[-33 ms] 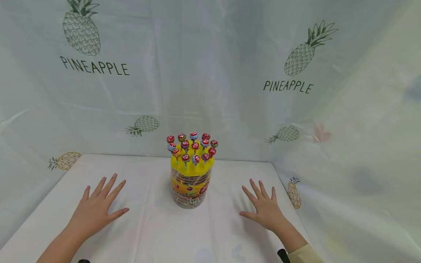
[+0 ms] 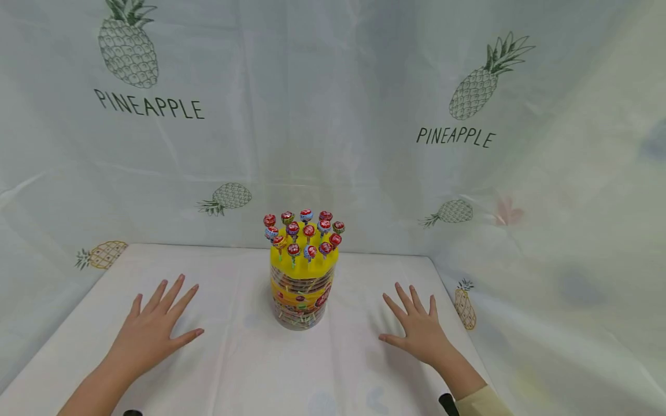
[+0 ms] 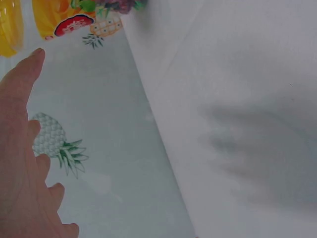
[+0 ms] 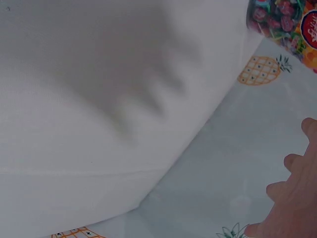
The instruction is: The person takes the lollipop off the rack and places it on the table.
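Note:
A clear jar (image 2: 299, 312) of lollipops stands upright at the middle of the table. Its yellow lid (image 2: 304, 268) carries several wrapped lollipops (image 2: 309, 231) standing upright on their sticks, and a yellow and red label wraps its side. To the left of the jar, apart from it, my left hand (image 2: 148, 332) is held over the table with fingers spread and nothing in it. My right hand (image 2: 420, 332) is likewise spread and bare, off to the jar's right. Both wrist views catch part of the jar (image 3: 64, 20) (image 4: 277, 20) and straight fingers casting shadows below.
A white cloth covers the table (image 2: 250, 370). Behind it and at the sides hangs a pale curtain (image 2: 333, 115) printed with pineapples and lettering. A small black object (image 2: 448, 403) shows beside my right wrist, near a pale yellow sleeve (image 2: 481, 401).

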Motion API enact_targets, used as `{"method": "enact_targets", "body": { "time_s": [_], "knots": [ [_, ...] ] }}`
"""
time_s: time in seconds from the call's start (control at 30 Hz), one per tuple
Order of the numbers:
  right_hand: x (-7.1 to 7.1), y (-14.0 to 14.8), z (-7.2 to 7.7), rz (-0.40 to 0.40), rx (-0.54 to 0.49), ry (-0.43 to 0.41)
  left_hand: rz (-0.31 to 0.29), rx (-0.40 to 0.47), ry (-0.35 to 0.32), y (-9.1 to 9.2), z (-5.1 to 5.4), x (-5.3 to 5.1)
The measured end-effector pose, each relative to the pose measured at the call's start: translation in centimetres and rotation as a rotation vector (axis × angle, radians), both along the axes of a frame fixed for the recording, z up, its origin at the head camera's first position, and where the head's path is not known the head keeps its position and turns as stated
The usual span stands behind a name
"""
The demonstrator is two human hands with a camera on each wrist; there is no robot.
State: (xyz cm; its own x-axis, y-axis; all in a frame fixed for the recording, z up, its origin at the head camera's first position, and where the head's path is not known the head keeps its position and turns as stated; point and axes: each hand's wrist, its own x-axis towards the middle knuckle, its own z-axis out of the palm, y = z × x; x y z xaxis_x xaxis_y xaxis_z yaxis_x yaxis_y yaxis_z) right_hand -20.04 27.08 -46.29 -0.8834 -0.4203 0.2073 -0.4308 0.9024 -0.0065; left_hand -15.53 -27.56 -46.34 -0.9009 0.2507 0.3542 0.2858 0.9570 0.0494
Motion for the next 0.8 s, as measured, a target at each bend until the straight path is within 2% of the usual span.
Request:
{"method": "enact_targets", "body": {
  "time_s": [0.3,0.53,0.8],
  "knots": [
    [-0.5,-0.2,0.0,0.012,-0.032,0.016,-0.007,-0.006,0.013,0.0,0.0,-0.5],
    [-0.7,-1.0,1.1,0.035,-0.042,0.049,-0.030,-0.005,0.028,0.9,1.1,-1.1],
    [-1.1,-2.1,2.4,0.055,-0.059,0.024,-0.074,0.002,0.082,1.6,2.2,-1.9]
  ]
}}
